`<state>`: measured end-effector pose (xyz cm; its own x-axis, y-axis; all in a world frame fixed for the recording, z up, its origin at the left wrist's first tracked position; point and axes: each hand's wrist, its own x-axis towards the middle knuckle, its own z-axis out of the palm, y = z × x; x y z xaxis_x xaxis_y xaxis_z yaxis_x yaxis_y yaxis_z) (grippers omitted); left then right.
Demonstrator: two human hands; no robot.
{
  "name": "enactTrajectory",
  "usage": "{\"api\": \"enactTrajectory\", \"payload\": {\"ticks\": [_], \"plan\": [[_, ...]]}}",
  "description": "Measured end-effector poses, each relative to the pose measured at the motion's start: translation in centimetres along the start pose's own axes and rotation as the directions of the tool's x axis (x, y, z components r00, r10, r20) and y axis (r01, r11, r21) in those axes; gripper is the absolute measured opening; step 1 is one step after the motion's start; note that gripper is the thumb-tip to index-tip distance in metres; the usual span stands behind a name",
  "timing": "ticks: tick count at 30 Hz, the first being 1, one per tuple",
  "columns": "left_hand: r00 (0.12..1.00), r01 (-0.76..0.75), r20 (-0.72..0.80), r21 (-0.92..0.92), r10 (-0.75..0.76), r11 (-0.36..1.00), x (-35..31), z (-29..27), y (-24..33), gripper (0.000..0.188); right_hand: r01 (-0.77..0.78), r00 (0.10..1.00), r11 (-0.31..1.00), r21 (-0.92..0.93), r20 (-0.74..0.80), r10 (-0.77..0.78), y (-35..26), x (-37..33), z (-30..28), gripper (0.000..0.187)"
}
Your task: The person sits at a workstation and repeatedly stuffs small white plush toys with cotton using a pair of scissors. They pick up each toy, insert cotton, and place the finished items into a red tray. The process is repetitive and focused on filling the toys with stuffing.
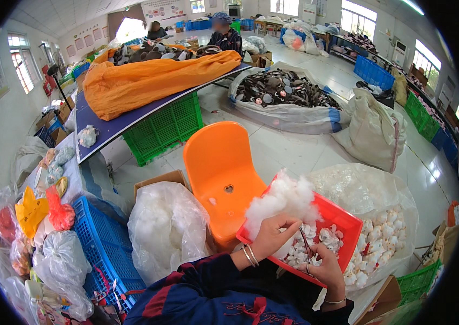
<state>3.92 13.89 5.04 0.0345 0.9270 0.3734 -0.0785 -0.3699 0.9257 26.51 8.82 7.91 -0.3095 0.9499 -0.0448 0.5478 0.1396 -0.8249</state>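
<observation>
My left hand [274, 236] is over the red plastic tray [352, 247], its thumb and fingertips pressed together. What they pinch is too small to make out. In my right hand [326, 266] is a slim dark metal tool that looks like forceps [305, 241], its far end reaching up to the left fingertips. Fluffy white stuffing [286, 197] is heaped at the tray's far left. Small white fabric pieces [331, 238] lie in the tray around and under both hands.
An orange chair [221, 168] stands just beyond the tray. To the left are a clear bag of stuffing [167, 233] and a blue crate [102, 244]. On the right, a clear bag [348, 181] holds many white stuffed pieces [384, 238]. Two people sit by the far table.
</observation>
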Motion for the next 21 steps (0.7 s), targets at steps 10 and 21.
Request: {"api": "enactTrajectory", "payload": {"ticks": [10, 21], "plan": [[0.963, -0.267, 0.074, 0.326, 0.258, 0.907, 0.3, -0.2, 0.5, 0.017, -0.099, 0.995, 0.991, 0.090, 0.001, 0.099, 0.4, -0.2, 0.0, 0.037], [0.633, 0.485, 0.720, -0.084, -0.283, 0.871, 2.3, -2.5, 1.0, 0.021, -0.024, 0.993, 0.999, 0.038, 0.115, 0.019, -1.1, -1.1, -2.2, 0.039]]}}
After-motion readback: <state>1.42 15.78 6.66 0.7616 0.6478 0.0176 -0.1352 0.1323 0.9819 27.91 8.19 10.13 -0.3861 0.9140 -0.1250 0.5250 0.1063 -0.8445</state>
